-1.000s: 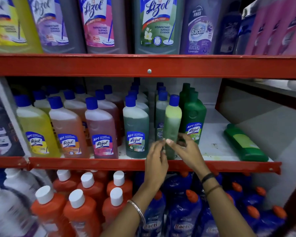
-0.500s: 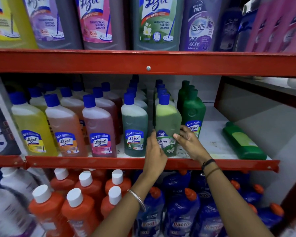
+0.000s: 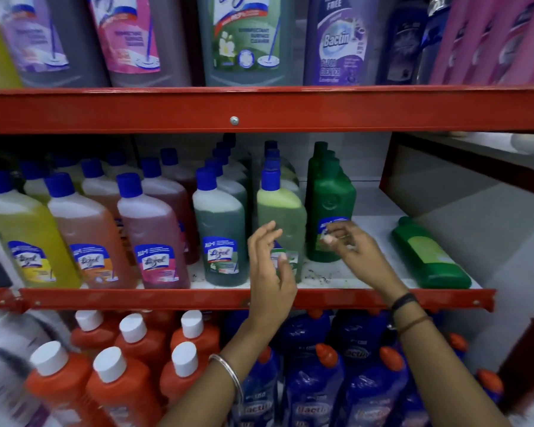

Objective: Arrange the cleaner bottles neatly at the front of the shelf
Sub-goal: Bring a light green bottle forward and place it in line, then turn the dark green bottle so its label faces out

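On the middle shelf [image 3: 367, 297] a front row of blue-capped cleaner bottles stands: yellow [image 3: 25, 238], orange [image 3: 87, 238], pink [image 3: 151, 235], dark green [image 3: 221, 238] and a light green bottle [image 3: 282, 217]. A solid green bottle [image 3: 330, 211] stands to their right. My left hand [image 3: 270, 266] hovers in front of the light green bottle with fingers apart, just off it. My right hand [image 3: 352, 245] is in front of the solid green bottle's label, fingers loosely spread, holding nothing.
Another green bottle [image 3: 429, 254] lies on its side at the shelf's right end. More bottles stand in rows behind the front ones. Large bottles fill the shelf above; orange bottles [image 3: 127, 374] and blue bottles [image 3: 318, 389] stand below.
Both hands have let go of the light green bottle, which now stands label-forward in the front row. My right hand has moved right, in front of the solid green bottle.
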